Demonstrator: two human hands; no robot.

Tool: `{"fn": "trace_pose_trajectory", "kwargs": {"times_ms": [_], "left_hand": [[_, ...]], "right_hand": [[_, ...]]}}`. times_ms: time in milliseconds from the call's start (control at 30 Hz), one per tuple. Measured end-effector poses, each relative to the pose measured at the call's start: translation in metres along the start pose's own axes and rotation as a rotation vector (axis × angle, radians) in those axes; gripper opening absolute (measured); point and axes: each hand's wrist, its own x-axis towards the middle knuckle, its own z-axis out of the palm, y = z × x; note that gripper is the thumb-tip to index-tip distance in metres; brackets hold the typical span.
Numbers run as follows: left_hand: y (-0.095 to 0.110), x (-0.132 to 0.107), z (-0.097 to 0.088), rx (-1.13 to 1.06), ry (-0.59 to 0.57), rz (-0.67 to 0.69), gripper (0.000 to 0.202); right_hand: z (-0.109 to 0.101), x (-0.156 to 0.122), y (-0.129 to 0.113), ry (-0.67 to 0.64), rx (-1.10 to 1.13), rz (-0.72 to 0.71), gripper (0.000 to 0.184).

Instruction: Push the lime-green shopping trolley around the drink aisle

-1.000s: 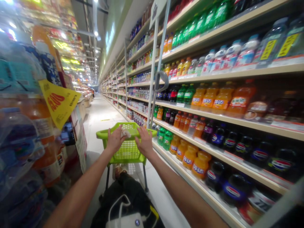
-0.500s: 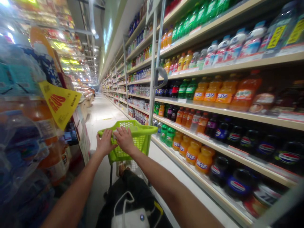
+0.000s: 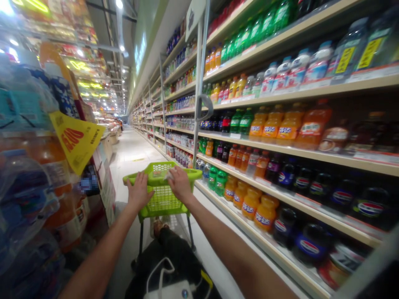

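Observation:
A lime-green plastic shopping cart (image 3: 166, 203) stands right in front of me, its basket on dark legs. My left hand (image 3: 139, 191) is hooked over the left part of the near handle rim, fingers on top and thumb pointing right. Farther right on the same rim, my right hand (image 3: 180, 182) is closed around a crumpled white tissue (image 3: 168, 175), which is pressed against the handle. Only a little of the tissue shows between the fingers. The inside of the basket is mostly hidden by the rim and hands.
Shelves of soda bottles (image 3: 263, 211) line the right side. On the left stand stacked drink packs (image 3: 28, 182) with a yellow price tag (image 3: 76, 139) sticking out. A pale aisle floor (image 3: 129, 143) runs ahead. A white device (image 3: 171, 290) with a cable lies at my lap.
My right hand has slid right along the cart handle with the tissue, widening the gap between my hands. The left hand stays on the rim. The view has shifted slightly.

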Motion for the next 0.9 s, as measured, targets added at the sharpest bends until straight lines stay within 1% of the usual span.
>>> {"fn": "trace_pose_trajectory", "kwargs": {"times_ms": [100, 167, 233, 300, 367, 433, 467, 533, 633, 733, 833, 900], "left_hand": [[0.018, 0.0, 0.002, -0.014, -0.012, 0.044, 0.064], [0.021, 0.0, 0.002, -0.018, -0.009, 0.034, 0.065], [0.018, -0.001, 0.003, -0.023, -0.002, 0.043, 0.064], [0.012, -0.003, 0.002, -0.03, 0.009, 0.05, 0.063], [0.009, -0.004, -0.001, -0.035, 0.023, 0.037, 0.062], [0.011, -0.004, -0.004, -0.031, 0.038, 0.021, 0.06], [0.015, -0.003, -0.006, -0.028, 0.049, 0.017, 0.059], [0.026, -0.001, -0.009, -0.026, 0.065, 0.03, 0.058], [0.044, 0.0, -0.009, -0.041, 0.039, 0.09, 0.058], [0.049, -0.003, -0.006, -0.046, 0.016, 0.118, 0.058], [0.042, -0.007, -0.005, -0.042, 0.024, 0.118, 0.055], [0.037, -0.008, -0.007, -0.045, 0.024, 0.109, 0.052]], "right_hand": [[0.01, 0.001, -0.017, -0.058, -0.012, -0.087, 0.037], [0.011, 0.0, -0.015, -0.068, -0.009, -0.119, 0.031], [0.006, -0.004, -0.002, -0.063, 0.006, -0.148, 0.028], [-0.003, -0.009, 0.017, -0.03, 0.015, -0.137, 0.028], [-0.013, -0.013, 0.036, 0.018, 0.004, -0.079, 0.028], [-0.019, -0.016, 0.047, 0.066, -0.017, -0.009, 0.027], [-0.02, -0.016, 0.048, 0.085, -0.025, 0.021, 0.027], [-0.02, -0.016, 0.041, 0.098, -0.034, 0.048, 0.028], [-0.015, -0.015, 0.021, 0.04, -0.03, -0.017, 0.031], [-0.013, -0.015, 0.012, -0.006, -0.009, -0.084, 0.031], [-0.019, -0.016, 0.023, 0.004, 0.007, -0.074, 0.03], [-0.027, -0.014, 0.037, 0.028, 0.009, 0.01, 0.029]]}}
